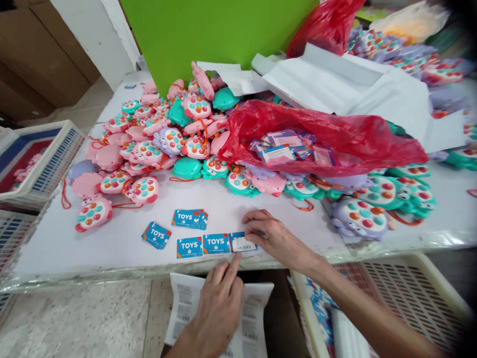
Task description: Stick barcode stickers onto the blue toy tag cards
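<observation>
Several blue "TOYS" cards lie near the table's front edge: a row [203, 245], a stack [190, 218] and a single card [156, 234]. My right hand [270, 233] rests fingers-down on the rightmost card [243, 243], which bears a white barcode sticker. My left hand [219, 303] comes up from below the edge, its index finger stretched out and touching that sticker. A sticker sheet [253, 318] lies under my left hand.
A heap of pink, teal and purple pop toys [167, 141] covers the table's middle. A red plastic bag [320, 136] holds more cards. White paper [335, 79] and a green board [208, 35] stand behind. White baskets sit at left [40, 159] and lower right [406, 293].
</observation>
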A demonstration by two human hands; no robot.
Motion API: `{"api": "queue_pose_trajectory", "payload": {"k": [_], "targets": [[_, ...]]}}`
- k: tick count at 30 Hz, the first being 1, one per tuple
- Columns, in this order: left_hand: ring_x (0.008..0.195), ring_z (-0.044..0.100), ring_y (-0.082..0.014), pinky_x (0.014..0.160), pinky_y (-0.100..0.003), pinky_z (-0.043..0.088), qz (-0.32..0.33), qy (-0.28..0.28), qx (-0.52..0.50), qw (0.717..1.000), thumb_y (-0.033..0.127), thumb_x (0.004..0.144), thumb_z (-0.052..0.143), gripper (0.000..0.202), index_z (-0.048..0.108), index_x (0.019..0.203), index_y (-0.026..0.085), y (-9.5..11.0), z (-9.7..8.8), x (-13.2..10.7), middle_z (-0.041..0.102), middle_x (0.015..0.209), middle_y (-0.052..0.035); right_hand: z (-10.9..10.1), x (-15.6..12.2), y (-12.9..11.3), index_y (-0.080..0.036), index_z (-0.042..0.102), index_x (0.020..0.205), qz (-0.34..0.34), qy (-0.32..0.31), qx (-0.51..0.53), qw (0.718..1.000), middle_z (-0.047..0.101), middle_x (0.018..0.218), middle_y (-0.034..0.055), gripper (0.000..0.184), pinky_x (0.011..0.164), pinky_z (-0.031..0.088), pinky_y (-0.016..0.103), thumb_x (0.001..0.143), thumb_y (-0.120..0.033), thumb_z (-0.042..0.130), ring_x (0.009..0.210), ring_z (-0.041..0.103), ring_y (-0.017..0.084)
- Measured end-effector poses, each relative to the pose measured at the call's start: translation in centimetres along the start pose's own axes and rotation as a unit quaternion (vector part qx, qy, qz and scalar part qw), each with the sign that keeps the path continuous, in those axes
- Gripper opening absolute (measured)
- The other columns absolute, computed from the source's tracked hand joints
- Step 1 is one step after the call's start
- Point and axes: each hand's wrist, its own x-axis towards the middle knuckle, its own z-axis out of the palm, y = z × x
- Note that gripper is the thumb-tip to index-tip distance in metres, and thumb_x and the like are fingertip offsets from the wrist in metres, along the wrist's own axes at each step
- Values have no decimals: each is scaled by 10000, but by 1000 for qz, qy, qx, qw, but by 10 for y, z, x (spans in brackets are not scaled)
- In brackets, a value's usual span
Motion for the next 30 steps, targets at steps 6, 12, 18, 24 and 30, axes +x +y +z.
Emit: {"api": "queue_pose_trajectory", "payload": {"k": [6, 12, 18, 24, 30], "targets": [[996, 497, -249, 809, -398, 455, 0, -20, 7, 1000, -6, 791, 347, 255, 560, 753, 128, 1, 1, 0, 551, 1184, -135, 2, -1, 0, -177, 588, 657, -5, 10, 1, 1000, 586, 930, 56, 177, 814, 441, 351, 781, -61, 538, 915, 524, 191], [952, 493, -251, 781, -387, 461, -7, -27, 28, 999, 15, 790, 366, 231, 568, 759, 124, 3, 0, 5, 494, 1267, -132, 2, -2, -2, -165, 582, 646, 3, 8, -2, 1000, 590, 926, 61, 185, 812, 437, 336, 766, -28, 549, 911, 514, 187], [891, 496, -249, 729, -385, 460, 2, -26, 60, 998, 14, 792, 372, 229, 579, 764, 107, 4, 1, 7, 469, 1293, -152, 6, -2, -2, -168, 581, 647, -6, 28, -20, 999, 598, 897, 57, 189, 810, 436, 335, 771, -30, 540, 885, 535, 188], [898, 478, -234, 751, -372, 455, -3, -12, 51, 999, 8, 798, 378, 232, 587, 775, 106, 1, 1, 7, 455, 1312, -126, 2, -4, 2, -165, 576, 930, 44, 63, -17, 997, 602, 960, 67, 204, 791, 460, 338, 745, -80, 589, 868, 566, 198], [884, 473, -244, 711, -371, 466, -1, -12, 46, 999, -20, 755, 382, 240, 595, 786, 88, 2, 2, 7, 491, 1268, -137, 17, 5, -4, -177, 497, 1151, 23, 72, -175, 982, 551, 1092, 109, 528, 803, 437, 437, 694, -343, 703, 980, 484, 299]]}}
